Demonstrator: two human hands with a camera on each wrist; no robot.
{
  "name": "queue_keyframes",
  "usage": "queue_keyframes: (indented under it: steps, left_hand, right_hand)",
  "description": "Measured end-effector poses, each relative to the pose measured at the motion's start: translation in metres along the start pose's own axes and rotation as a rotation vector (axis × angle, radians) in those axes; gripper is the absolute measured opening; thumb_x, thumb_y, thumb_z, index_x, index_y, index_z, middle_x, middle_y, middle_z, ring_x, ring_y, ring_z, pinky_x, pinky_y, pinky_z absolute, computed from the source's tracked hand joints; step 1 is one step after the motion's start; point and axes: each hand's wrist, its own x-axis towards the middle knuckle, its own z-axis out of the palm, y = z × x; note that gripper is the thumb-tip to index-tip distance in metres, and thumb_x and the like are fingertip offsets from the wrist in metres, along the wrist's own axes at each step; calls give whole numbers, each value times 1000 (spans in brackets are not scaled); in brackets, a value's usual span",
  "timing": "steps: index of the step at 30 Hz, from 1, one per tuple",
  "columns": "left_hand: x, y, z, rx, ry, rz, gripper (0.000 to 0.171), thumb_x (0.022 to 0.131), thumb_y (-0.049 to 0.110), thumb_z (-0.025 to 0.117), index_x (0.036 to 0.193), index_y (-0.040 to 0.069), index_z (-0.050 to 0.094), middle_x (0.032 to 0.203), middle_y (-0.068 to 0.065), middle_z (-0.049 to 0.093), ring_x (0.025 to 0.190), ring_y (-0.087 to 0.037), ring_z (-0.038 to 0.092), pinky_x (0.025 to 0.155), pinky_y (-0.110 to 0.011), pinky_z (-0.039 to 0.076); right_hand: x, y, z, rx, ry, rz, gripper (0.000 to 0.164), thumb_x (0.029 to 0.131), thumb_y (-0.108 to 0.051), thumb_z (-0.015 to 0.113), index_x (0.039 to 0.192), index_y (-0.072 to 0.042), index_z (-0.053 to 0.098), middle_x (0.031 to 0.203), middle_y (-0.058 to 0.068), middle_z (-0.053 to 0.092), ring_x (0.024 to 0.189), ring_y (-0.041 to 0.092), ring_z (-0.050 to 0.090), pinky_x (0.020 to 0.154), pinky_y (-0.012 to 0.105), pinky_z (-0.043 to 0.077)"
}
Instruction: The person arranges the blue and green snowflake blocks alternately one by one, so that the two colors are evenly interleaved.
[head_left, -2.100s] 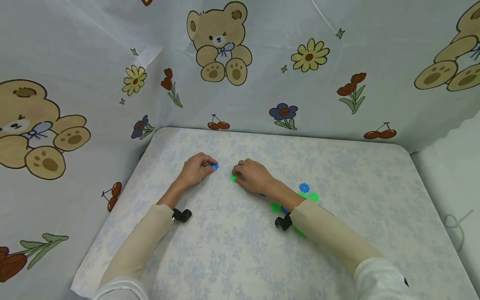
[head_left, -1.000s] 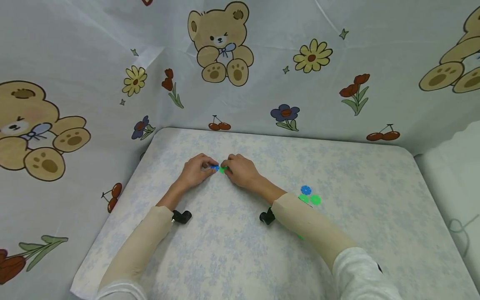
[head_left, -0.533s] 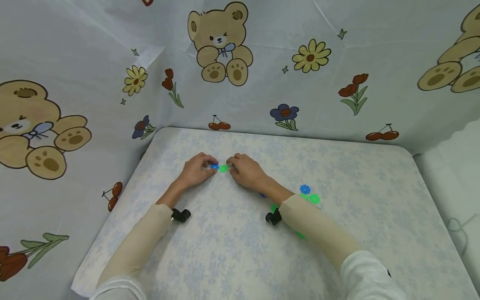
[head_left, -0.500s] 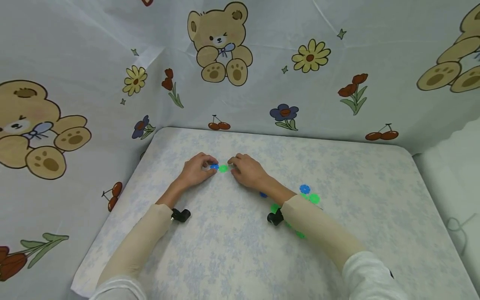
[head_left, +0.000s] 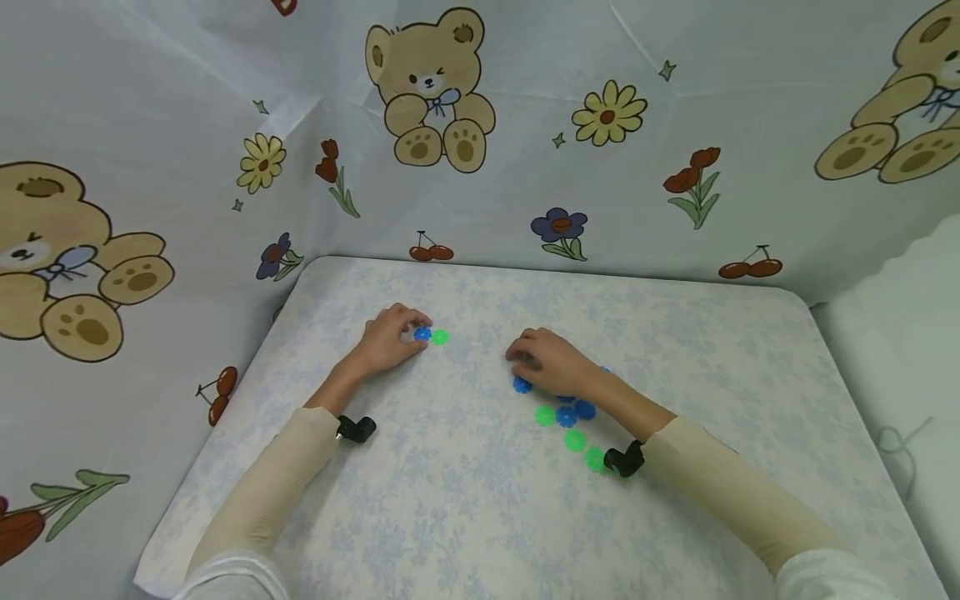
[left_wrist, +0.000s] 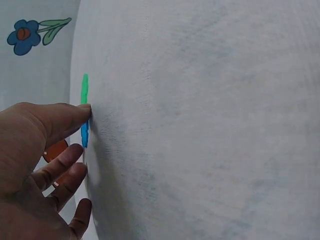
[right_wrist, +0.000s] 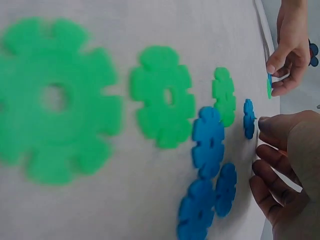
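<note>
My left hand (head_left: 387,340) holds a blue notched snowflake disc (head_left: 423,334) by its edge at the back left of the table, between thumb and fingers. A green snowflake disc (head_left: 440,337) lies right against that blue one, on its right side. In the left wrist view both discs show edge-on, the thumb across the blue disc (left_wrist: 84,134). My right hand (head_left: 553,360) hovers with loosely bent fingers and nothing in its grasp. Just under its thumb lies another blue disc (head_left: 522,385); in the right wrist view the thumb tip is close beside this disc (right_wrist: 248,119).
Below and beside the right forearm lie several more discs: a green disc (head_left: 545,415), a blue disc (head_left: 585,409) overlapping others, and a green disc (head_left: 575,440) nearer the front. The forearm partly hides the pile. A bear-print cloth (head_left: 510,192) rises behind the pale table (head_left: 420,500).
My right hand brought a green disc beside the left hand's blue one, let it go, then moved back right toward the loose discs. The left hand has stayed nearly still.
</note>
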Motion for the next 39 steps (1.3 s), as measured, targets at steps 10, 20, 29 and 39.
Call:
queue_keyframes:
  steps: [10,20,29,39]
  left_hand:
    - [3,16,2,-6,-24,64,35,103,27,70,139,26,71,154,-11,52,142,-43,41,109,-68,28]
    - [6,12,12,-43,-13,73,30,104,27,73,133,26,74,155,-12,55,150,-46,35,112,-71,26]
    - [7,12,12,-57,1,83,26,104,24,74,129,24,76,153,-12,55,146,-47,39,115,-70,23]
    - [7,10,13,-74,-8,78,25,103,25,75,129,25,76,153,-11,54,145,-46,39,115,-71,22]
  right_hand:
    - [-31,0,2,-7,1,-61,23,103,-25,74,124,-16,76,125,3,73,118,25,61,106,51,51]
    - [-33,2,6,18,8,-64,19,104,-23,74,121,-16,75,122,1,71,117,22,60,106,48,52]
    - [-31,1,7,-16,19,-69,18,104,-26,73,120,-17,76,120,0,72,115,21,62,103,45,54]
    - [-20,-2,8,-27,45,-68,19,104,-26,74,119,-15,75,117,2,73,113,23,63,102,45,55]
